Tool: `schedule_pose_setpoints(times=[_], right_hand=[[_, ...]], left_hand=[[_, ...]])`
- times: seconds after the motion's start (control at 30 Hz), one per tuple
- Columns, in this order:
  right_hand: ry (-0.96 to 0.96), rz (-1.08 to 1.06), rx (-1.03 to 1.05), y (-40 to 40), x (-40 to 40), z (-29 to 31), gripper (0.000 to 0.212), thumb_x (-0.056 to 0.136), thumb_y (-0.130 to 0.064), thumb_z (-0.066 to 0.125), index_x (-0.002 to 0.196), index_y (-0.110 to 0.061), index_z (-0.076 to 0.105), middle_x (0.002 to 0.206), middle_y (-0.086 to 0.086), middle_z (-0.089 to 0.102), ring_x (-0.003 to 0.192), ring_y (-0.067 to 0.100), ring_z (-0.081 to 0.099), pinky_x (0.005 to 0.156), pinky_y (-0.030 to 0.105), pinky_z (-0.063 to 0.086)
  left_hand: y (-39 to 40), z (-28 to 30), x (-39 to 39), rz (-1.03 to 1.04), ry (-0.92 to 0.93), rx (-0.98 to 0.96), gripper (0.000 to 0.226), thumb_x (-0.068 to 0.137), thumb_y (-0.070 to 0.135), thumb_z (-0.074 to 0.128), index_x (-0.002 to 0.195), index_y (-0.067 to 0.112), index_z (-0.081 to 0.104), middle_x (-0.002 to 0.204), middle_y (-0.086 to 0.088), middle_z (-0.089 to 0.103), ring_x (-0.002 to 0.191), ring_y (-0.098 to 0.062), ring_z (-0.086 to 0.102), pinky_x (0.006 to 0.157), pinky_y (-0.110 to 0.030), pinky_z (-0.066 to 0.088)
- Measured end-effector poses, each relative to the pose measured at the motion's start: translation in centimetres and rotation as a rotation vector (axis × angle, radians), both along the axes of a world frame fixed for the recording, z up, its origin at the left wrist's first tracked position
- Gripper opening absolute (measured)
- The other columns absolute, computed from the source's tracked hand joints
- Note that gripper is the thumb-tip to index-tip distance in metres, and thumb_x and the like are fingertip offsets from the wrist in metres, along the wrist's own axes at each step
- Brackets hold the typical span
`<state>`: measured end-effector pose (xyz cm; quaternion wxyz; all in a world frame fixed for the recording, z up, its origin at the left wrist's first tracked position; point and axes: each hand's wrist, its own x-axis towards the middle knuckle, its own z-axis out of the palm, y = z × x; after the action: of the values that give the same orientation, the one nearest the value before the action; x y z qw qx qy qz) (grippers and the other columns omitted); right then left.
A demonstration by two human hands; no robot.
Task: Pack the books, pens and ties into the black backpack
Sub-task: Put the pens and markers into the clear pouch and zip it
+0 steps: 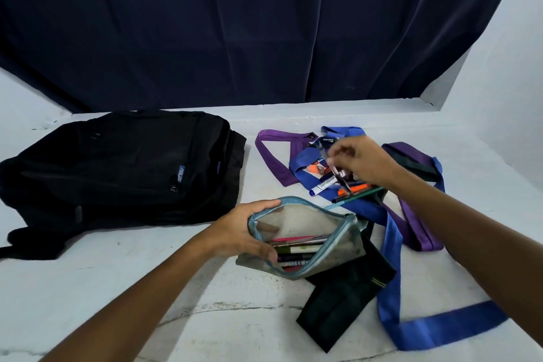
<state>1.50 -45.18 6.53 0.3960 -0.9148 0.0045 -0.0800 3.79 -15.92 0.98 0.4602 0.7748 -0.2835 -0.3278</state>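
The black backpack (pixel 123 167) lies flat at the left, apart from both hands. My left hand (pixel 244 229) grips the rim of an open clear pencil pouch (pixel 305 244) with a light-blue zip; several pens lie inside it. My right hand (pixel 361 163) pinches a clear pen (pixel 338 173) above a heap of loose pens and markers (pixel 338 185). These lie on tangled ties: a blue tie (pixel 390 258), a purple tie (pixel 273 161) and a dark green tie (pixel 343 300). No books show.
Everything sits on a white surface (pixel 176 288) with hairline cracks. A dark navy curtain (pixel 264 23) hangs behind, and a white wall (pixel 499 67) rises at the right. A backpack strap (pixel 29 244) trails toward the front left.
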Motion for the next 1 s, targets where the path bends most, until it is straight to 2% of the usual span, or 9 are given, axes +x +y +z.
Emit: schedule_pose_setpoints(times=[0.1, 0.2, 0.3, 0.37, 0.47, 0.6, 0.73, 0.9, 1.0], right_hand=[[-0.059, 0.023, 0.419, 3.0, -0.5, 3.0, 0.003, 0.09, -0.004, 0.064, 0.088, -0.002, 0.065, 0.058, -0.003, 0.061, 0.046, 0.006, 0.049, 0.045, 0.014, 0.04], [0.03, 0.126, 0.53, 5.6, -1.1, 4.1, 0.006, 0.089, -0.005, 0.065, 0.084, -0.008, 0.066, 0.053, -0.005, 0.06, 0.046, 0.007, 0.05, 0.046, 0.019, 0.039], [0.177, 0.311, 0.177, 7.6, -1.4, 3.3, 0.003, 0.087, -0.006, 0.069, 0.086, -0.004, 0.071, 0.06, 0.004, 0.065, 0.049, 0.009, 0.051, 0.051, 0.019, 0.04], [0.27, 0.43, -0.143, 8.7, -1.7, 2.1, 0.007, 0.085, -0.004, 0.067, 0.084, -0.005, 0.074, 0.061, -0.004, 0.064, 0.048, -0.001, 0.053, 0.051, 0.013, 0.04], [0.346, 0.491, -0.459, 10.0, -2.0, 0.1, 0.02, 0.08, -0.004, 0.06, 0.07, -0.016, 0.074, 0.071, -0.002, 0.071, 0.062, 0.01, 0.065, 0.063, 0.03, 0.056], [0.393, 0.464, -0.3, 8.8, -1.6, 1.6, 0.01, 0.082, -0.005, 0.069, 0.086, -0.012, 0.075, 0.066, -0.006, 0.068, 0.049, 0.012, 0.059, 0.054, 0.021, 0.049], [0.209, 0.217, -0.118, 4.4, 0.3, 1.9, 0.012, 0.085, 0.002, 0.065, 0.087, -0.007, 0.073, 0.064, -0.004, 0.066, 0.049, 0.006, 0.057, 0.052, 0.018, 0.048], [0.313, 0.082, -0.372, -1.0, 1.1, -3.4, 0.036, 0.079, 0.005, 0.059, 0.062, -0.027, 0.064, 0.064, -0.007, 0.067, 0.069, 0.014, 0.068, 0.067, 0.028, 0.052], [0.405, 0.064, -0.447, -2.2, 0.7, -5.1, 0.028, 0.078, -0.004, 0.073, 0.068, -0.028, 0.062, 0.069, -0.012, 0.063, 0.069, 0.012, 0.063, 0.062, 0.026, 0.049]], left_hand=[[-0.1, 0.0, -0.1, 0.005, -0.006, -0.004, 0.127, 0.037, 0.053, 0.095, 0.147, 0.018, 0.042, 0.139, 0.005, 0.056, 0.125, -0.012, 0.057, 0.107, -0.041, 0.047], [-0.1, 0.1, -0.1, 0.002, -0.009, -0.005, 0.128, 0.035, 0.055, 0.094, 0.146, 0.019, 0.042, 0.137, 0.006, 0.058, 0.123, -0.01, 0.058, 0.106, -0.039, 0.048], [-0.1, 0.2, -0.2, -0.002, 0.009, -0.019, 0.12, 0.039, 0.047, 0.096, 0.144, 0.021, 0.044, 0.133, 0.003, 0.062, 0.119, -0.013, 0.062, 0.103, -0.041, 0.049], [-0.2, 0.3, -0.3, -0.017, -0.002, -0.037, 0.105, 0.045, 0.04, 0.095, 0.137, 0.018, 0.051, 0.124, -0.001, 0.068, 0.114, -0.018, 0.066, 0.1, -0.041, 0.052], [-0.3, 0.4, -0.4, -0.008, -0.019, -0.054, 0.103, 0.045, 0.04, 0.095, 0.137, 0.017, 0.051, 0.12, -0.001, 0.069, 0.112, -0.018, 0.067, 0.096, -0.039, 0.053], [-0.3, 0.2, -0.3, -0.008, -0.033, -0.04, 0.109, 0.044, 0.045, 0.095, 0.139, 0.017, 0.05, 0.125, 0.001, 0.067, 0.116, -0.016, 0.064, 0.1, -0.041, 0.051], [-0.1, -0.1, 0.0, 0.015, -0.004, -0.007, 0.123, 0.039, 0.05, 0.096, 0.146, 0.019, 0.043, 0.136, 0.004, 0.059, 0.123, -0.013, 0.059, 0.104, -0.042, 0.048], [0.0, -0.2, 0.0, 0.015, -0.017, 0.012, 0.122, 0.039, 0.048, 0.096, 0.145, 0.02, 0.044, 0.136, 0.007, 0.058, 0.122, -0.011, 0.059, 0.104, -0.04, 0.049], [0.0, -0.2, 0.1, 0.013, -0.029, 0.008, 0.121, 0.04, 0.046, 0.096, 0.145, 0.02, 0.044, 0.134, 0.006, 0.059, 0.12, -0.01, 0.06, 0.103, -0.038, 0.05]])
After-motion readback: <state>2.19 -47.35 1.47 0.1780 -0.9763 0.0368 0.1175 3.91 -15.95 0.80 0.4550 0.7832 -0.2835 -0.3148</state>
